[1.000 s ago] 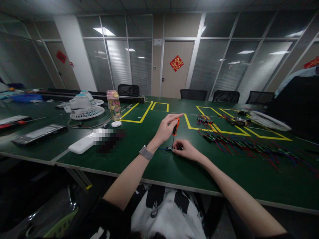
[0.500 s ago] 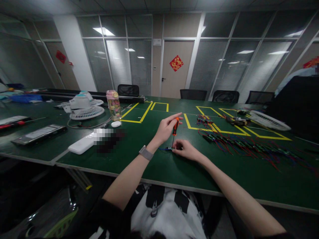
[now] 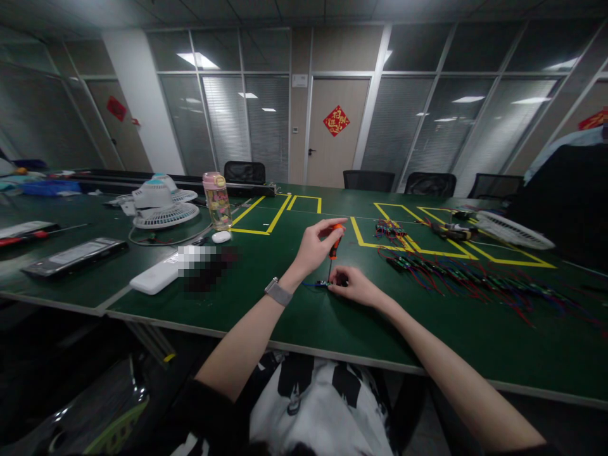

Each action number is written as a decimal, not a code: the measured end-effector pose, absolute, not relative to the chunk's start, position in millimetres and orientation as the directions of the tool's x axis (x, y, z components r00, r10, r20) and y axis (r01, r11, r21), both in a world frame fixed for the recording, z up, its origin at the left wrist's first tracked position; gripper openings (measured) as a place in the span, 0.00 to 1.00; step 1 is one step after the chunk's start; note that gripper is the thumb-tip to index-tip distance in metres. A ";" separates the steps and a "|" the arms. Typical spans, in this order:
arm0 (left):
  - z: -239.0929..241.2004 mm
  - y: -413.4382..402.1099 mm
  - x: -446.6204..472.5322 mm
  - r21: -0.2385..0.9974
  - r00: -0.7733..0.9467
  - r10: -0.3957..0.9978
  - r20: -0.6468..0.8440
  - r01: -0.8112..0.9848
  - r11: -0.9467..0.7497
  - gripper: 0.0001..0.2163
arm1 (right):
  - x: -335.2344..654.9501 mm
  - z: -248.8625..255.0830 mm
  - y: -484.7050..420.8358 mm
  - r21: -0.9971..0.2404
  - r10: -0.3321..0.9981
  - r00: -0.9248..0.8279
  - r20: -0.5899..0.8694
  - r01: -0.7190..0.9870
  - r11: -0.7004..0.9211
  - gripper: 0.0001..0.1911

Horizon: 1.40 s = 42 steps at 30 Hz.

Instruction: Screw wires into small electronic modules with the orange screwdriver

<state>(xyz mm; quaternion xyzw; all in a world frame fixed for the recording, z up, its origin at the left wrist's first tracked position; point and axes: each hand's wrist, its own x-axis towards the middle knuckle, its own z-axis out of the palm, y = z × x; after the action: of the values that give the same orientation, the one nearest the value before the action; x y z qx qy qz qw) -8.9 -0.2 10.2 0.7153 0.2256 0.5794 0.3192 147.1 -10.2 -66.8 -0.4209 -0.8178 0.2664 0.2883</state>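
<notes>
My left hand (image 3: 317, 246) is closed around the orange and black handle of a screwdriver (image 3: 335, 244), its index finger stretched over the top. The shaft stands nearly upright, and its tip meets a small circuit board (image 3: 323, 284) lying on the green table. Blue wires run from the board's left end. My right hand (image 3: 351, 285) rests on the table with thumb and fingers pinched at the board's right end. Off to the right lies a long row of wired circuit boards (image 3: 441, 272), with red and blue leads spread around them.
The green table (image 3: 266, 316) carries yellow tape outlines. At left stand a white fan (image 3: 164, 212), a drink bottle (image 3: 217, 201), a white power bank (image 3: 159, 276) and a small white case (image 3: 221, 237). Another wire bundle (image 3: 389, 231) and a white fan part (image 3: 513, 229) lie at right.
The left thumb and fingers have shifted slightly around the top of the screwdriver handle. The right hand and the board have hardly moved.
</notes>
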 end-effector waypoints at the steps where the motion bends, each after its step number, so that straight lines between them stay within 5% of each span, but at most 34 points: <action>1: 9.6 -0.3 -9.0 0.692 0.199 0.678 0.707 0.001 -0.722 0.12 | 147.3 -67.3 -9.7 -0.679 0.841 -0.481 0.248 0.533 0.505 0.04; 4: 9.9 -0.9 -9.9 0.649 0.164 0.651 0.741 0.074 -0.758 0.10 | 147.6 -67.9 -8.8 -0.682 0.839 -0.485 0.246 0.528 0.506 0.04; 10: 13.1 -3.1 -9.7 0.756 0.304 0.701 0.646 -0.125 -0.642 0.14 | 147.4 -66.5 -10.2 -0.674 0.833 -0.489 0.257 0.528 0.518 0.03; 16: 11.9 -4.7 -10.5 0.592 0.176 0.609 0.773 0.145 -0.793 0.10 | 146.5 -63.9 -12.9 -0.660 0.831 -0.490 0.263 0.537 0.525 0.03; 22: 11.1 -2.6 -9.1 0.718 0.279 0.678 0.680 -0.068 -0.692 0.14 | 146.7 -63.1 -13.6 -0.648 0.830 -0.493 0.263 0.547 0.530 0.04; 28: 10.1 -1.8 -9.0 0.666 0.199 0.656 0.728 0.020 -0.746 0.12 | 146.4 -63.0 -13.6 -0.650 0.834 -0.490 0.256 0.552 0.523 0.04; 34: 14.5 -4.6 -9.6 0.755 0.290 0.704 0.648 -0.118 -0.645 0.14 | 145.8 -61.2 -14.8 -0.655 0.843 -0.481 0.242 0.560 0.508 0.04; 42: 11.3 -2.4 -9.8 0.652 0.188 0.645 0.741 0.029 -0.757 0.10 | 146.8 -64.5 -12.4 -0.651 0.835 -0.488 0.254 0.552 0.521 0.05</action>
<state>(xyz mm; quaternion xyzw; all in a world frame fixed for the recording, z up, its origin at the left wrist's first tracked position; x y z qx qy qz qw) -9.8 -2.4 11.3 0.7257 0.2323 0.5933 0.2594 146.8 -12.4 -64.5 -0.4202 -0.8254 0.2509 0.2814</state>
